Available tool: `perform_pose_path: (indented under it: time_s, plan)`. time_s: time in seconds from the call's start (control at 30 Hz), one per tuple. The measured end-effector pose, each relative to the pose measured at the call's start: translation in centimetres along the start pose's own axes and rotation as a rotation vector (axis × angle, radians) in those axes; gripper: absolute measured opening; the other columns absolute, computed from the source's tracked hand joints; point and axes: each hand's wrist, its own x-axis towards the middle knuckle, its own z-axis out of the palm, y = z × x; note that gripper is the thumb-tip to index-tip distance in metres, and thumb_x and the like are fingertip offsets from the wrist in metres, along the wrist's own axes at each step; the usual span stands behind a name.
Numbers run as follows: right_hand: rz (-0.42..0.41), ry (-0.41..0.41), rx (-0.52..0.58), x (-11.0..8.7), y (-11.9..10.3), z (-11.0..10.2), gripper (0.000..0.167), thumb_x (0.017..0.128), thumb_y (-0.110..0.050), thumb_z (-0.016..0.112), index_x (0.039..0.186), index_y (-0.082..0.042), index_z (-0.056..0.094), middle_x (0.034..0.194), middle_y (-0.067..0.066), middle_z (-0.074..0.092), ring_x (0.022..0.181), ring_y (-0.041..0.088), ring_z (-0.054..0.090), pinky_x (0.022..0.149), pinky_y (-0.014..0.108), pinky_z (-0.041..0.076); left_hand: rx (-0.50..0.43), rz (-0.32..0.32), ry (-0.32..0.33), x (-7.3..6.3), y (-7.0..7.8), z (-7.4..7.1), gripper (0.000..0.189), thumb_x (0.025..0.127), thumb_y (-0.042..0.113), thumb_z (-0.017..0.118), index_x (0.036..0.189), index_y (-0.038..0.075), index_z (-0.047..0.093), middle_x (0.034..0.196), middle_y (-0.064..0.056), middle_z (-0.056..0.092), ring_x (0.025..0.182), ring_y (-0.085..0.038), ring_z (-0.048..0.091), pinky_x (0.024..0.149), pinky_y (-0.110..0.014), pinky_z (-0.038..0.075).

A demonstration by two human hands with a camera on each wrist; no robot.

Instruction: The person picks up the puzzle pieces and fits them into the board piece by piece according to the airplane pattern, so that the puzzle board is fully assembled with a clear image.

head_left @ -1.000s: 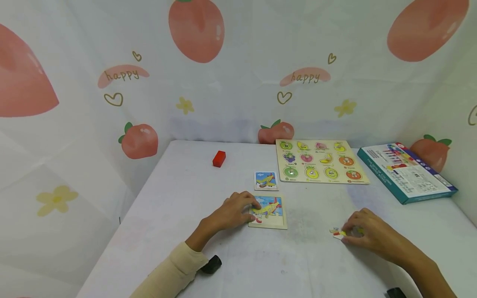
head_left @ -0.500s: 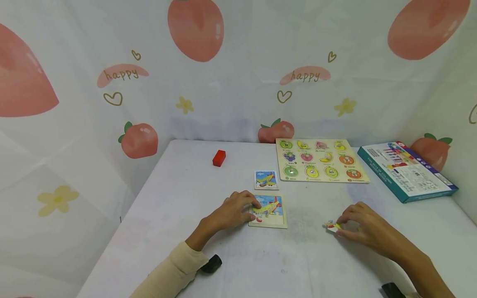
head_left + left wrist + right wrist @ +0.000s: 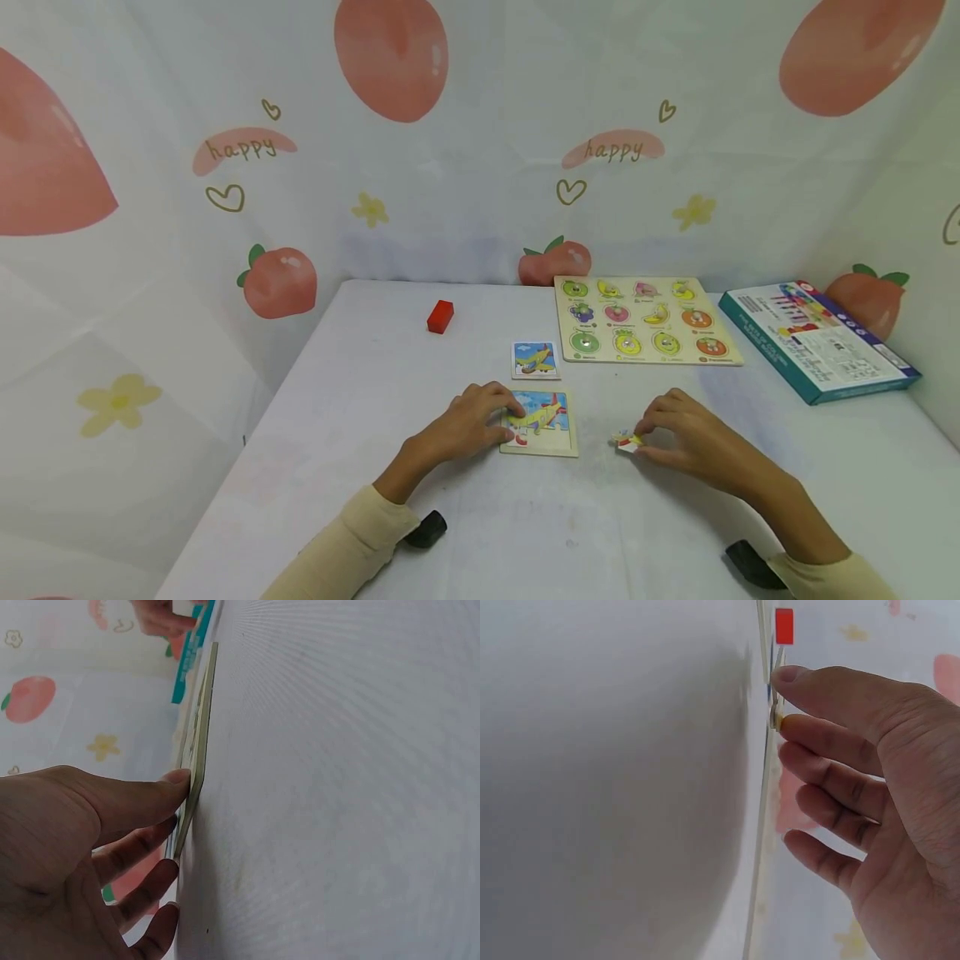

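A small wooden jigsaw puzzle board [image 3: 543, 448] with a yellow airplane picture lies on the table; its lower part shows bare wood. My left hand [image 3: 474, 419] rests on the board's left side, thumb and index finger on top with the other fingers loosely bent, as the left wrist view also shows. To the right of the board, my right hand [image 3: 693, 442] pinches a puzzle piece [image 3: 627, 442] between thumb and index finger. The piece has yellow and red print and is held slightly tilted, apart from the board. Just beyond the board lies an airplane picture card [image 3: 536, 360].
A fruit peg puzzle [image 3: 647, 321] lies at the back of the table [image 3: 360, 375]. Right of it is a flat teal-sided box [image 3: 821, 346]. A red block [image 3: 440, 317] sits at the back left. A printed cloth [image 3: 450, 183] hangs behind.
My right hand has carried the pinched puzzle piece leftward and slightly away from me, closer to the airplane board. My left hand has stayed in place on the board.
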Motion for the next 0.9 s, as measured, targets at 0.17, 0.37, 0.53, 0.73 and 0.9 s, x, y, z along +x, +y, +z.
perform_pose_path:
  time_s: [0.17,0.37,0.53,0.73,0.9]
  plan:
    - [-0.043,-0.014,0.017,1.7,-1.0,0.5,0.015,0.085,-0.028,0.091,0.095,-0.025,0.08,0.098,-0.016,0.065,0.1,0.011,0.054,0.088,0.038,0.055,-0.007,0.0,-0.006,0.0,-0.1,0.0,0.03,0.097,0.018,0.078,0.128,0.017,0.075,0.139,-0.002,0.061,0.13,-0.026,0.05,0.109,-0.052,0.041]
    - [-0.127,-0.011,0.034,3.6,-1.9,1.3,0.016,0.085,-0.028,0.091,0.094,-0.022,0.08,0.097,-0.014,0.066,0.098,0.011,0.053,0.088,0.037,0.053,-0.006,0.005,-0.007,0.2,0.0,-0.2,0.031,0.097,0.017,0.078,0.128,0.018,0.075,0.139,-0.002,0.061,0.129,-0.026,0.05,0.106,-0.05,0.041]
    - [-0.147,-0.027,0.055,5.0,-2.9,1.9,0.015,0.085,-0.028,0.09,0.094,-0.02,0.081,0.096,-0.012,0.067,0.098,0.011,0.054,0.09,0.039,0.054,-0.006,0.008,-0.007,0.2,0.0,-0.3,0.03,0.097,0.017,0.078,0.127,0.018,0.075,0.138,-0.002,0.062,0.13,-0.027,0.05,0.106,-0.051,0.041]
    - [-0.156,-0.073,0.076,6.3,-3.9,2.7,0.015,0.086,-0.03,0.089,0.096,-0.02,0.082,0.098,-0.012,0.068,0.1,0.013,0.056,0.101,0.046,0.053,-0.006,0.006,-0.009,0.2,-0.1,-0.3,0.03,0.097,0.018,0.078,0.127,0.018,0.075,0.138,-0.003,0.062,0.13,-0.028,0.051,0.107,-0.052,0.041]
    - [-0.196,-0.086,0.082,7.2,-4.5,3.3,0.015,0.087,-0.03,0.088,0.096,-0.021,0.081,0.097,-0.012,0.069,0.099,0.012,0.055,0.091,0.038,0.053,-0.017,0.001,-0.012,0.1,-0.1,-0.2,0.03,0.098,0.018,0.078,0.127,0.018,0.075,0.138,-0.002,0.062,0.131,-0.028,0.05,0.107,-0.053,0.04]
